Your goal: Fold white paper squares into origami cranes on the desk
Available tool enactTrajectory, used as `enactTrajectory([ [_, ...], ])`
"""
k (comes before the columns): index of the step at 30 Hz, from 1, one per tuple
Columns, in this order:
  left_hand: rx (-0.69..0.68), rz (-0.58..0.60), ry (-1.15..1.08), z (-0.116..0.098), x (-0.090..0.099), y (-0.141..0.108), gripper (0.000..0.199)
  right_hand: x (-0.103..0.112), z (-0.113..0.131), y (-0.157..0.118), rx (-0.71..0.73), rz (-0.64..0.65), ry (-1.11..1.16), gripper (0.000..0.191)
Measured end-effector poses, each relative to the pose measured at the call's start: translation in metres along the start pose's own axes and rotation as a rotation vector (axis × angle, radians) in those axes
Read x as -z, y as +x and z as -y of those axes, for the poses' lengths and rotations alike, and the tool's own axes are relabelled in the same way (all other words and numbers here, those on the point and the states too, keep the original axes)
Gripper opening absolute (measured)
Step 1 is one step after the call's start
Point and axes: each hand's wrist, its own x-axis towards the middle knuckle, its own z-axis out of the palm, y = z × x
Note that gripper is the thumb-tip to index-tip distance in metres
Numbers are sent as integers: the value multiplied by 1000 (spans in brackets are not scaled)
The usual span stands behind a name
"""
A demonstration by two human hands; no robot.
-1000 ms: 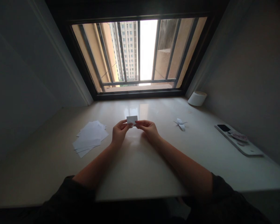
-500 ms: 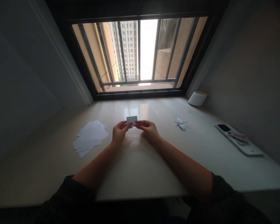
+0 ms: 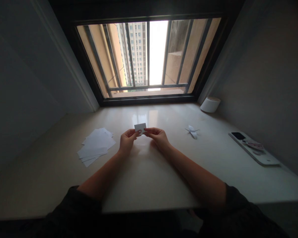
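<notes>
1. One small white paper rectangle point(image 3: 140, 127) sits upright between the two hands, above the middle of the table and well clear of its surface; any folds in it are too small to make out
2. The left hand point(image 3: 127, 140) is closed in a pinch, its thumb and fingers gripping the rectangle's lower left side. A painted thumbnail shows at the paper's edge
3. The right hand point(image 3: 159, 138) is also closed, its fingertips point(image 3: 145, 129) pinching the lower right side of the paper. Both forearms reach forward from dark sleeves point(image 3: 74, 205)
4. A loose pile of white paper sheets point(image 3: 95, 147) lies on the pale polished tabletop point(image 3: 149, 185), just left of the left hand, its sheets fanned and overlapping
5. A small folded paper figure point(image 3: 192, 131) with pointed ends lies on the table to the right of the right hand, well apart from it
6. Farther right, a long white flat panel point(image 3: 260, 157) lies along the wall, with a black phone-like rectangle point(image 3: 238, 136) and a small patterned item point(image 3: 253, 144) on it
7. A white cylinder point(image 3: 210, 104) lies on its side in the far right corner, below a barred window point(image 3: 149, 56) that looks out on a tall apartment tower point(image 3: 132, 49)
</notes>
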Motion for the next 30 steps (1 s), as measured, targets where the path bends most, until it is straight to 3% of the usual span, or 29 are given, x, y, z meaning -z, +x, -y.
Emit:
enactTrajectory([
  [11,9,79,113,-1,4,1,28,9,-1,7,10,-6,-27,30],
  [14,-79,116,234,0,6,1,26,12,0,9,37,-45,-37,36],
  [18,-65,82,245,-1,5,-1,28,9,3,7,22,-55,-86,48],
  [23,-68,80,211,-3,3,-4,30,2,3,0,-81,-48,-234,32],
  [30,-65,153,227,1,6,-1,33,2,3,-1,-68,3,-209,29],
])
